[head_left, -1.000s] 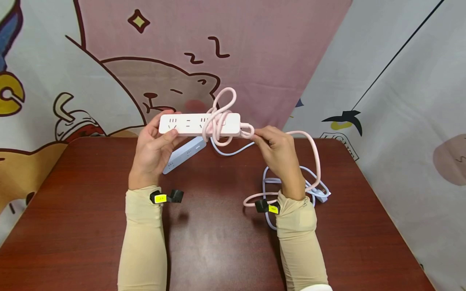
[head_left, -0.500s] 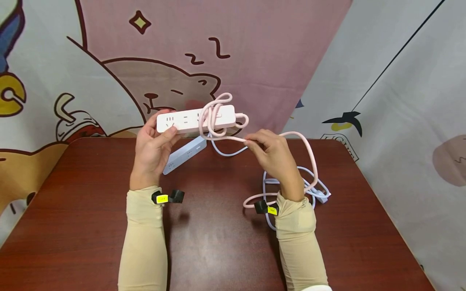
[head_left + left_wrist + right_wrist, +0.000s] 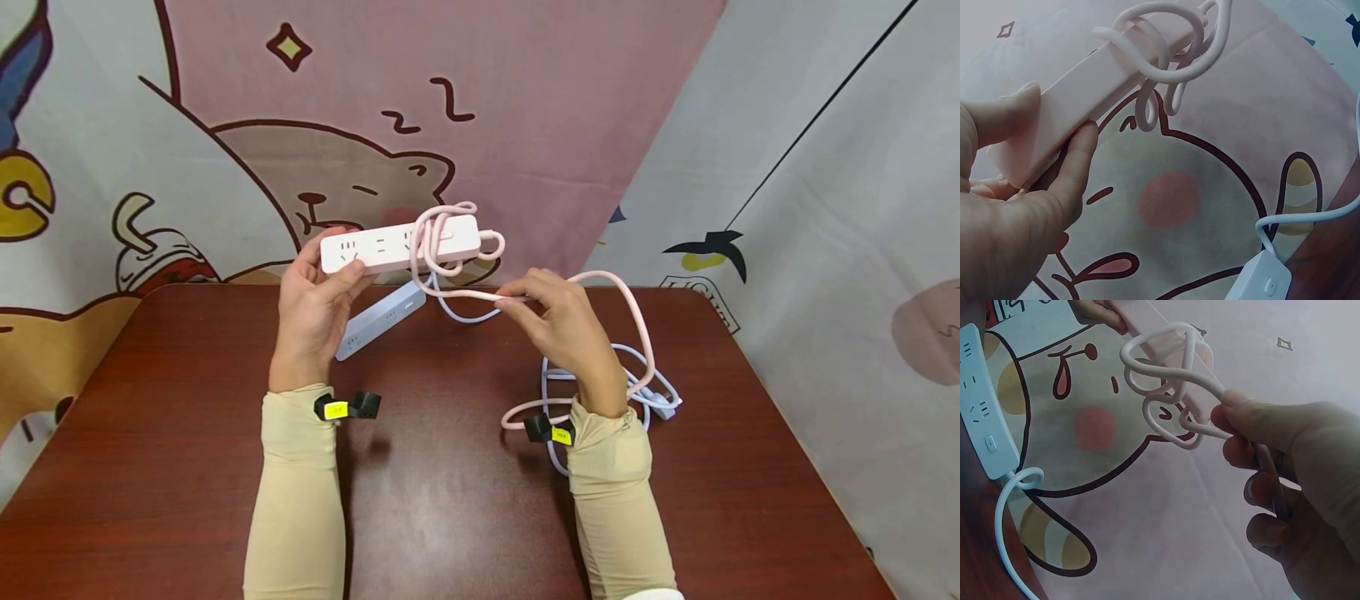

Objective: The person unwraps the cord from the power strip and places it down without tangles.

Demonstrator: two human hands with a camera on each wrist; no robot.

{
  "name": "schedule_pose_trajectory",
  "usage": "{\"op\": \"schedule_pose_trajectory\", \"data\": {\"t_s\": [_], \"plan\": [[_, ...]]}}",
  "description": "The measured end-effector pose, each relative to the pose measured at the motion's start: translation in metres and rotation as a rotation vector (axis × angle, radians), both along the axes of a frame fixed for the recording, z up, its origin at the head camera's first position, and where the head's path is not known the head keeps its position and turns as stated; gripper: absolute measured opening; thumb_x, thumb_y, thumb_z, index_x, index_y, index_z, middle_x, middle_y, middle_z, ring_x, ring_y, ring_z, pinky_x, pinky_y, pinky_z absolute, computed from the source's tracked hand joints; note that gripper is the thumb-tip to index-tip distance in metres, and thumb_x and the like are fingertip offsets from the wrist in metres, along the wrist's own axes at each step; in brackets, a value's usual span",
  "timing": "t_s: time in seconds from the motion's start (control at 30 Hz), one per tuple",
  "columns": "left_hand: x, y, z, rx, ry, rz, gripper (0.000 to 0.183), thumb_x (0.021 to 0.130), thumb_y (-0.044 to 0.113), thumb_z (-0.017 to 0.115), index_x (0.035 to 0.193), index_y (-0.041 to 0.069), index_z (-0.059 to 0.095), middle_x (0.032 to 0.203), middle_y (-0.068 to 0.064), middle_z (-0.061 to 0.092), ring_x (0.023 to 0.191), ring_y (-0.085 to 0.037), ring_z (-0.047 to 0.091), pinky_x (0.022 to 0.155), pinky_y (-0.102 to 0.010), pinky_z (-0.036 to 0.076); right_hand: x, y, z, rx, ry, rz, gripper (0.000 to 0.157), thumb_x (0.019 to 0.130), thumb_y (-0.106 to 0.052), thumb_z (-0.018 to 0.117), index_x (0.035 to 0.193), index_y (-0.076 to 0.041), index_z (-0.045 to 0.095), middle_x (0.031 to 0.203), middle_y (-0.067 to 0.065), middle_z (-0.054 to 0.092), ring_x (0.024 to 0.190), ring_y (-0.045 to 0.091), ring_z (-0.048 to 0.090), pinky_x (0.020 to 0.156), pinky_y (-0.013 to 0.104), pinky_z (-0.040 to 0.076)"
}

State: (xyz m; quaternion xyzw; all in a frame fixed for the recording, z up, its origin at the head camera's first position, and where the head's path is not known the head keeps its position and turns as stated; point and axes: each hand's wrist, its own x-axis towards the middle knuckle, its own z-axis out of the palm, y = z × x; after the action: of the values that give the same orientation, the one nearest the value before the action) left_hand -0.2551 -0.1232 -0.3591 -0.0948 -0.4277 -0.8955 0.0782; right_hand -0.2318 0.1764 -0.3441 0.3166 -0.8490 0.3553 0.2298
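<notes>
My left hand (image 3: 309, 312) grips one end of a pale pink power strip (image 3: 386, 246), thumb on its socket face, holding it up over the back of the table. The strip's pink cord (image 3: 429, 242) is wound in loose loops around the other end. Between thumb and fingers my right hand (image 3: 566, 321) pinches the cord, just right of and below the strip. From there the cord arches over and drops to the table behind the right wrist. In the right wrist view, the pinched cord (image 3: 1191, 375) leads from the loops into the fingers.
A light blue power strip (image 3: 381, 321) lies on the dark wooden table (image 3: 442, 500) below the pink one. Its blue cord (image 3: 555, 450) runs right into a loose coil with a plug (image 3: 662, 407), overlapped by pink cord. A cartoon-printed cloth (image 3: 570, 108) hangs behind the table.
My right hand has moved slightly left and down, drawing a length of cord away from the loops. The pink strip has tilted, its right end higher, and the upper loop has sunk.
</notes>
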Motion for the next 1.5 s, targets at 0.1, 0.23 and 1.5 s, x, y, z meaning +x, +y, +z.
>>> {"op": "schedule_pose_trajectory", "data": {"t_s": [0.1,0.23,1.5], "plan": [[0.0,0.0,-0.001,-0.003,-0.001,-0.003,0.048,0.088,-0.017,0.065,0.132,-0.002,0.053,0.125,-0.011,0.061,0.105,-0.018,0.067,0.085,-0.029,0.063,0.0,0.0,0.0,-0.026,0.007,0.017,0.007,0.09,-0.011,0.077,0.096,-0.009,0.077,0.074,-0.001,0.063,0.072,0.008,0.048,0.063,0.025,0.041],[0.0,-0.001,-0.002,-0.032,-0.005,-0.004,0.051,0.088,-0.017,0.065,0.135,-0.004,0.05,0.125,-0.011,0.06,0.105,-0.018,0.066,0.085,-0.029,0.063,0.001,-0.001,0.001,-0.083,0.014,0.055,0.007,0.089,-0.007,0.077,0.096,-0.008,0.078,0.074,0.0,0.064,0.072,0.008,0.048,0.064,0.023,0.039],[0.005,-0.004,-0.003,-0.195,0.004,-0.209,0.05,0.086,-0.026,0.056,0.128,0.002,0.057,0.129,-0.013,0.062,0.106,-0.017,0.064,0.086,-0.028,0.062,0.005,0.0,0.013,-0.593,0.103,-0.156,0.008,0.092,-0.001,0.073,0.095,0.004,0.078,0.079,-0.012,0.064,0.069,0.004,0.052,0.062,0.016,0.04]]}}
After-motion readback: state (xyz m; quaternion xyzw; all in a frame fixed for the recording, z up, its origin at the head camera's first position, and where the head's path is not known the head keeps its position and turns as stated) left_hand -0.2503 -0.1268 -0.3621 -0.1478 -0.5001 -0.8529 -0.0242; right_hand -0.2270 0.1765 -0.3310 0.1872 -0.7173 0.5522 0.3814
